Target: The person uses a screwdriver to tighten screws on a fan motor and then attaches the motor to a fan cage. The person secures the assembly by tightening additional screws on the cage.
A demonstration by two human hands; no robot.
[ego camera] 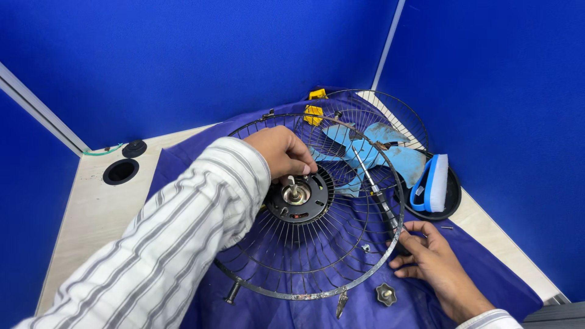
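Cable hole [120,172] in desk [97,219] far left, black cap [134,148] just beside it; left hand [281,151] fingers curled, pinching at motor hub [298,196] by the shaft, centre of wire fan guard [311,207]; guard lies tilted on purple cloth [183,164]; second guard [378,122] behind with blue fan blade [378,152]; right hand [429,256] on cloth, fingers closed round screwdriver [373,190] handle; black knob [386,294] near it; blue-white sponge [431,183] far right.

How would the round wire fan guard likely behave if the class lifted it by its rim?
The wire fan guard is probably light and springy, since it is thin wire. It may tip toward the centre, where the motor hub looks heavy.
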